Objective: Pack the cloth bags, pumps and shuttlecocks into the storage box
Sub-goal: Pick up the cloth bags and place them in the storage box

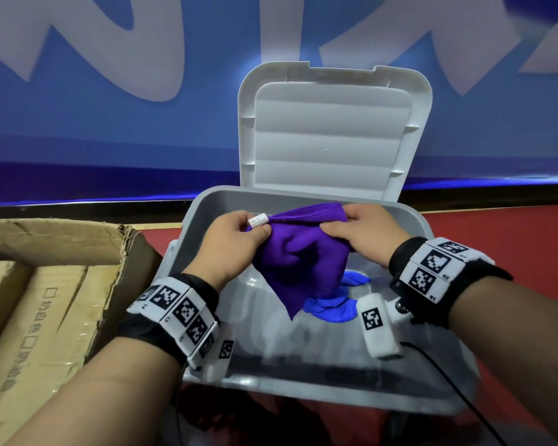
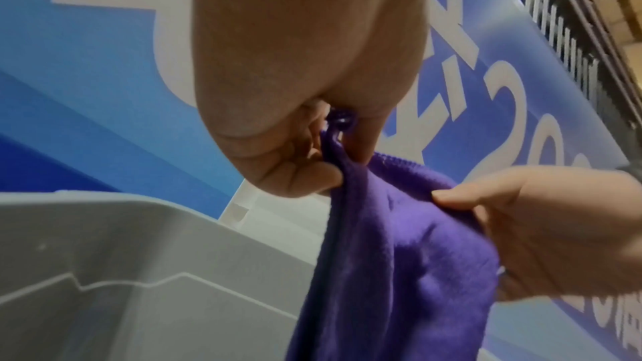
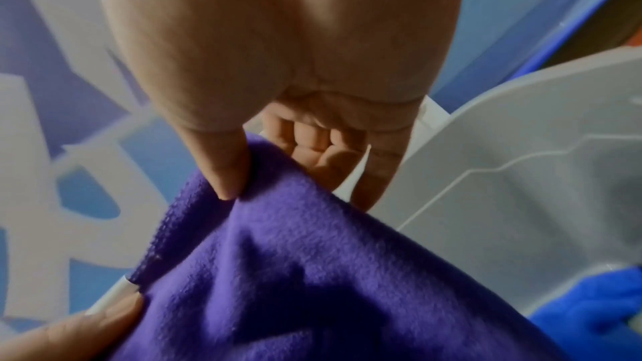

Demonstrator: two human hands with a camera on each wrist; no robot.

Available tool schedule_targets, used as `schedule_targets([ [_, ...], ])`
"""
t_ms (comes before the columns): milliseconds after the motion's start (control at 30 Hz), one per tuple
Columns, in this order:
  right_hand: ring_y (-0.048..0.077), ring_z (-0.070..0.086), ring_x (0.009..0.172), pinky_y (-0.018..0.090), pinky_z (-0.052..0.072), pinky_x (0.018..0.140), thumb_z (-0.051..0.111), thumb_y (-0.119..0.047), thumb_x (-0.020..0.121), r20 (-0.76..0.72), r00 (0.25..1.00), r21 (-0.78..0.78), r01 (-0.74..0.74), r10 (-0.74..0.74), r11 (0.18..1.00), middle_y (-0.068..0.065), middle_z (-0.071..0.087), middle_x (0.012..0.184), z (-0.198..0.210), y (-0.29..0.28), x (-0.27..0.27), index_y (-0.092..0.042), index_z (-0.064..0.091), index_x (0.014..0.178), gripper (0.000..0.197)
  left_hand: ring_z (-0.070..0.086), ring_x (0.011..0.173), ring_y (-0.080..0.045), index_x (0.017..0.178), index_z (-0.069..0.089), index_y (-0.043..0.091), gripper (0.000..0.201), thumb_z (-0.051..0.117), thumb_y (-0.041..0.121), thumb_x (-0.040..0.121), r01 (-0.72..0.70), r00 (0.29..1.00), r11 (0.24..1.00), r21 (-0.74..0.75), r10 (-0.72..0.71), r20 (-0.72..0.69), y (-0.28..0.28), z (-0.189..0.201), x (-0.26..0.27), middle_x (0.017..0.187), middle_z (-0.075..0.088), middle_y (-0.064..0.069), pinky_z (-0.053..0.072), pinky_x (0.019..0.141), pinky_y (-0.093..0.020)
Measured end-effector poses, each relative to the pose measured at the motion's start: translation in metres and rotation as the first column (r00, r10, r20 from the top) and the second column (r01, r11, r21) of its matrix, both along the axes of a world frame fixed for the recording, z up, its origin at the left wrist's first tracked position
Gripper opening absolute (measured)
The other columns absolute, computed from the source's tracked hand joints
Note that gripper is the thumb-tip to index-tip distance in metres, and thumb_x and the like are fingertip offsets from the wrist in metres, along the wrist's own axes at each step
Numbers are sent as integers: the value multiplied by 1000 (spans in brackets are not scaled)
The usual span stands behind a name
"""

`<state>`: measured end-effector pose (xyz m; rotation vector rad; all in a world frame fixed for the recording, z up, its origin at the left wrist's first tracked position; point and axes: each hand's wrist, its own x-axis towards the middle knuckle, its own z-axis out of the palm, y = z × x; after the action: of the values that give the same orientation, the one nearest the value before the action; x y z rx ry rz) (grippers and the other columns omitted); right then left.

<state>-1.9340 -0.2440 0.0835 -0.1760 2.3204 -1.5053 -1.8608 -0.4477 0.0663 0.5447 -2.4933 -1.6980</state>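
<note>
Holding a purple cloth bag [image 1: 298, 252] over the storage box [image 1: 207, 207], blue cloth [image 1: 331, 309] inside.

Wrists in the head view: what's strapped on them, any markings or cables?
Both forearms are bare, no sleeves. The left hand and right hand are ungloved. Each wrist wears a black band ringed with white blocks bearing black square fiducial markers. A white cylindrical camera module with its own marker hangs under the right wrist; a thin black cable runs from it.
</note>
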Motion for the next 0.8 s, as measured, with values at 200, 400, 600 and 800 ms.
schedule_targets([
  [200,19,64,73,41,54,82,68,-23,85,79,996,-10,41,-40,999,8,73,83,4,-7,4,-10,73,85,14,41,50,-17,81,55,13,11,61,15,90,-50,986,967,250,8,166,19,8,-5,65,46,-6,35,48,-22],
  [400,21,57,59,33,52,65,65,-15,88,94,994,-51,64,-59,997,9,61,67,14,-16,11,-9,60,82,10,47,50,-14,92,63,4,6,62,10,90,-42,996,975,217,25,80,25,8,-7,66,55,-6,39,43,-22],
  [600,18,63,60,32,56,79,61,8,86,171,968,-194,-148,182,970,7,65,69,15,-23,28,-7,63,96,18,50,56,-18,90,64,-2,28,60,25,95,-3,1000,960,280,-2,17,29,7,-7,67,58,-9,46,52,-27],
  [800,17,64,73,24,55,76,49,24,78,110,965,-168,-219,239,961,10,66,78,15,-21,27,-11,64,91,40,57,62,-10,91,67,8,16,75,18,83,94,995,968,232,-82,-62,25,6,-4,70,65,-1,48,59,-23],
])
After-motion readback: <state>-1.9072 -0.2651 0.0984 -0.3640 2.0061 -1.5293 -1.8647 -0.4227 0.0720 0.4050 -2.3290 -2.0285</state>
